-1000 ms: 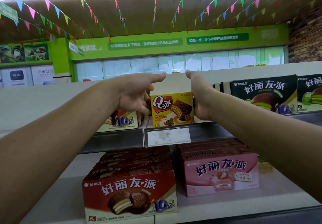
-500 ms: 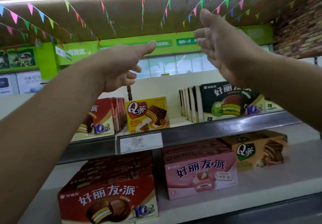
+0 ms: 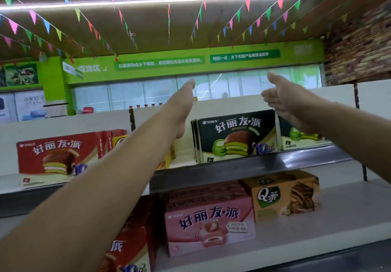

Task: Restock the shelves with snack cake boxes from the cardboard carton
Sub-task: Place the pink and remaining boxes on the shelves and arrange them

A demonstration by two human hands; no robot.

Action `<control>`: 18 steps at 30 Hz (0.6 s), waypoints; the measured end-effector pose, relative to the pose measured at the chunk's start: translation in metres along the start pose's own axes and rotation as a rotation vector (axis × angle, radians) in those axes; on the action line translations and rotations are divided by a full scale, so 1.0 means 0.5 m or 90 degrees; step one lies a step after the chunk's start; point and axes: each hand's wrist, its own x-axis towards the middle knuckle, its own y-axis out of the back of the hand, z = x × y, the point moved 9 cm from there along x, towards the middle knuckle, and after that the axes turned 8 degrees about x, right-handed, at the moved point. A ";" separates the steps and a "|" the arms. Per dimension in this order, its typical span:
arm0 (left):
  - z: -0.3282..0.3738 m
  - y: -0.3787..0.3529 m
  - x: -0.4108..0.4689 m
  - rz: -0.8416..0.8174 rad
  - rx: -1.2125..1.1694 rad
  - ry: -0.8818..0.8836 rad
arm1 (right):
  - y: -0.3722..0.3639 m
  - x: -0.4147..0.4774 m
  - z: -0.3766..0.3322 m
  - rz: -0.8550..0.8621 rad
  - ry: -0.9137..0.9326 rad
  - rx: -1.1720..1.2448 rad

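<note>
My left hand (image 3: 181, 106) is stretched forward, fingers straight and empty, above the upper shelf. My right hand (image 3: 282, 97) is raised beside it, fingers spread, holding nothing. Between and below them stands a dark green snack cake box (image 3: 236, 136) upright on the upper shelf, with another green box (image 3: 300, 138) partly behind my right forearm. A red snack cake box (image 3: 57, 155) stands at the left, and a yellow box (image 3: 119, 142) is mostly hidden behind my left arm. The carton is out of view.
The upper shelf's grey front rail (image 3: 254, 166) runs across the middle. On the lower shelf (image 3: 349, 208) lie a pink box (image 3: 209, 225), an orange-tan box (image 3: 283, 197) and red boxes (image 3: 131, 248). A brick wall (image 3: 359, 45) rises at the right.
Both hands let go of the yellow box, lifted and moved right toward the green boxes. The view swung right, so the yellow box now sits behind my left arm.
</note>
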 end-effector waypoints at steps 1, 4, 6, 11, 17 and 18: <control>-0.011 -0.008 0.000 0.008 -0.024 0.023 | 0.001 0.001 0.007 -0.005 0.003 0.014; -0.044 -0.033 -0.007 -0.011 -0.080 0.099 | 0.009 0.006 0.008 -0.004 0.032 0.038; -0.058 -0.049 -0.012 -0.017 -0.098 0.114 | 0.015 0.004 -0.002 0.001 0.065 0.026; -0.041 0.036 0.012 0.018 -0.124 0.083 | -0.001 -0.021 -0.045 -0.037 0.134 0.032; 0.076 0.231 0.034 0.143 0.162 -0.015 | -0.131 -0.059 -0.203 -0.143 0.161 0.074; 0.064 0.238 0.045 0.121 0.226 0.022 | -0.177 -0.064 -0.219 -0.189 0.154 0.085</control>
